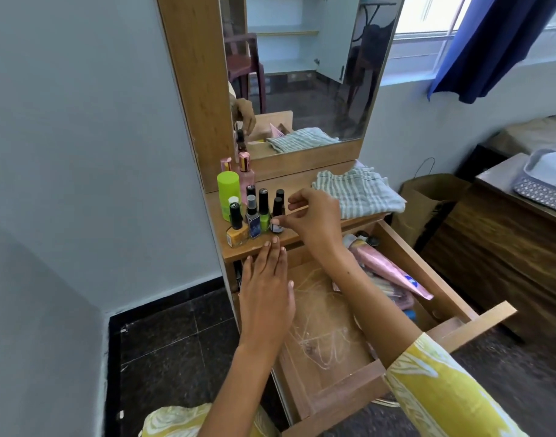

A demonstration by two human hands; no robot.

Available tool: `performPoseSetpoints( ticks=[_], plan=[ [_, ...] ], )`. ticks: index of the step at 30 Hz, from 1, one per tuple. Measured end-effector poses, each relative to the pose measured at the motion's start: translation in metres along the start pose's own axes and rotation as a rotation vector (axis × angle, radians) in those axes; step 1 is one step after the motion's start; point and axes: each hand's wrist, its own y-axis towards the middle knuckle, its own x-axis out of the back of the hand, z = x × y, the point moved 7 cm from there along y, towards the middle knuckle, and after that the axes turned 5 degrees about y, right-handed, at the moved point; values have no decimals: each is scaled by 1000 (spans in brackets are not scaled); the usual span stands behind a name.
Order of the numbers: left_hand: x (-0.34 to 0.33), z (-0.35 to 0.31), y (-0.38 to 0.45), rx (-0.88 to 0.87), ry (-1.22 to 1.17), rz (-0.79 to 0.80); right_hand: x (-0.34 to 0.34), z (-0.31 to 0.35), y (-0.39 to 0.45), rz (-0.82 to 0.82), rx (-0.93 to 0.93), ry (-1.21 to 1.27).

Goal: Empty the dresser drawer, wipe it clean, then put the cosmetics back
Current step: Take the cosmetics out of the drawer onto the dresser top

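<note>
1. Yellow patterned sleeves enter at the lower edge; both forearms reach over the pulled-out wooden drawer.
2. Drawer floor, left part: bare wood with pale scribble marks. Right part: a pink tube lies diagonally on a heap of other cosmetics against the right wall.
3. Worktop of the wooden dresser carries the removed items at its left front and a folded striped cloth at the right. A mirror stands behind.
4. Room: pale walls, dark tiled floor, blue curtain at the window, brown paper bag beside the dresser.
5. Right hand: thumb and forefinger are pinched on the dark nail polish bottle standing at the worktop's front edge; remaining fingers spread apart.
6. Left hand: flat, fingers together and extended, holding nothing, tips at the worktop edge just below that bottle.
7. Count on worktop: six nail polish bottles, one green cylinder, two pink-capped bottles.
</note>
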Motion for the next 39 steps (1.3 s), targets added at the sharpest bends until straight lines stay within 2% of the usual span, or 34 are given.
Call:
performPoseSetpoints(
  ticks=[3,7,9,13,19,25,29,34,39],
  plan=[
    [-1,-1,1,14,-7,14,21,0,-9,119,15,-61],
    [-1,-3,0,52,-41,34,49,-23,-48,420,-53,-625],
    [0,-3,1,57,-49,30,60,-44,-76,425,-71,-836],
    [0,-4,2,56,-56,40,63,-86,-116,381,-231,-961],
    [1,-5,2,53,-40,59,54,-101,-120,257,-241,-929],
    [0,-5,1,57,-44,72,53,-101,-120,299,-279,-853],
    [0,-5,0,47,-25,80,42,-71,-118,338,-181,-761],
    [2,-4,0,48,-45,69,33,-13,-74,180,39,-495],
    [5,-2,0,4,-35,73,22,-15,-40,62,75,-331]
  ],
)
